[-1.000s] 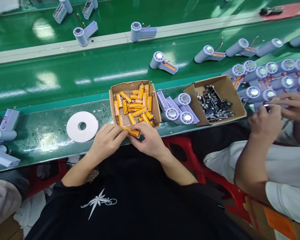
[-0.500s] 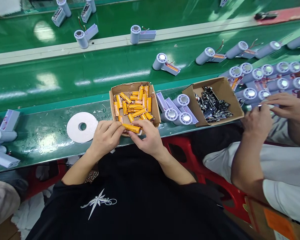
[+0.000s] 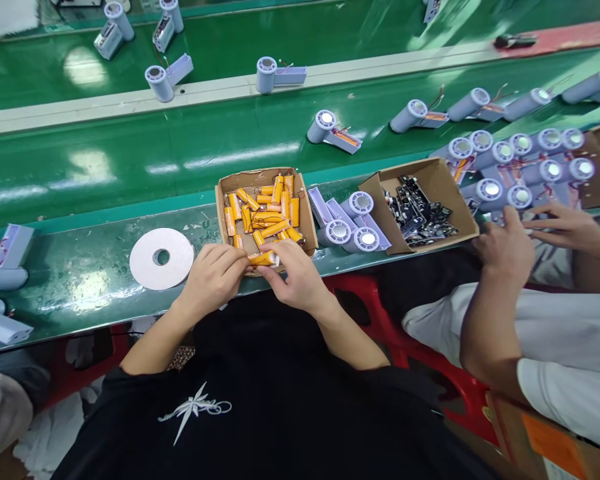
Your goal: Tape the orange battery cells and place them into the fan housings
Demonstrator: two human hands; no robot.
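Observation:
An orange cylindrical battery [image 3: 261, 259] lies level between my two hands, over the near edge of a cardboard box [image 3: 307, 220]. My left hand [image 3: 217, 275] has its fingers closed on the battery's left end. At the other end, the thumb and fingers of my right hand [image 3: 296, 275] pinch it, beside a small white patch. Several more orange batteries [image 3: 273, 220] with thin dark wires lie loose in the box. To the left of my hands, a flat white roll of tape [image 3: 143, 263] rests on the green bench.
Lilac fan-like housings [image 3: 364, 240] stand right of the battery box. Beyond them, another cardboard box [image 3: 467, 223] holds black circuit boards [image 3: 420, 210]. A co-worker's hands [image 3: 510, 247] work at the right. More housings sit along the green conveyor [image 3: 220, 143].
The battery has turned slightly in my fingers, and less of it shows between my hands. The co-worker's hands have shifted a little. The whole view has moved slightly.

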